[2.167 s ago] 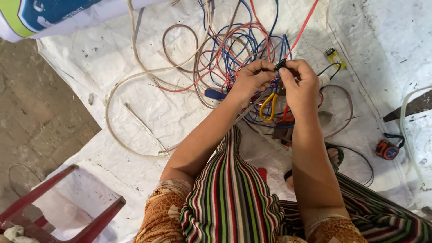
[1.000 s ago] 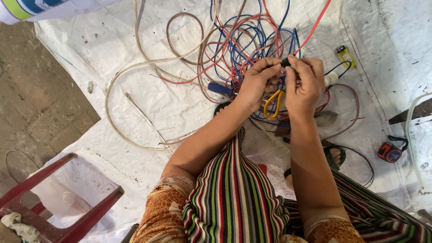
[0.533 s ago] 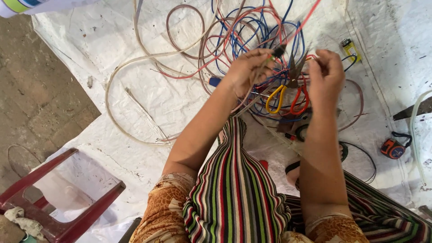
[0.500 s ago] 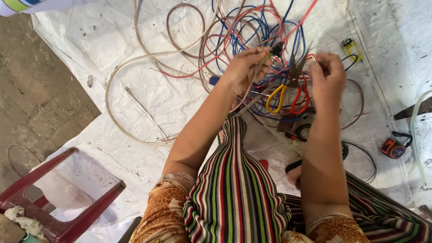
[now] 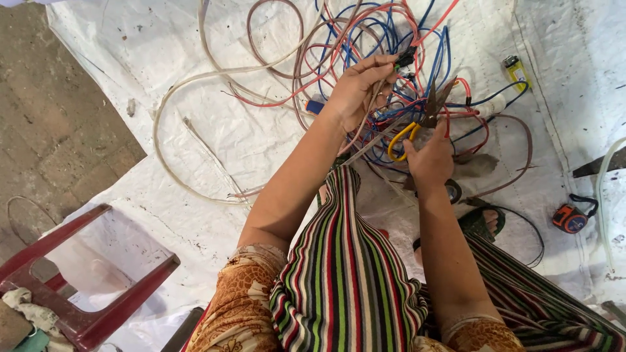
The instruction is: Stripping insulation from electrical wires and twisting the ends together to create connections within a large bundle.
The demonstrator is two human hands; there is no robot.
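Left hand [image 5: 357,91] is closed around thin wires, lifted above the tangle of wires [image 5: 391,58] on the white sheet [image 5: 195,78]. Right hand [image 5: 430,160] grips scissors [image 5: 417,124] with yellow handles, the blades pointing up, just beside the held wires. A lighter [image 5: 515,70] lies near.

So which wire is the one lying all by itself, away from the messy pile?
The pale cream wire. It sweeps a wide loop over the white sheet on the left, while the red and blue wires are knotted together by the left hand.
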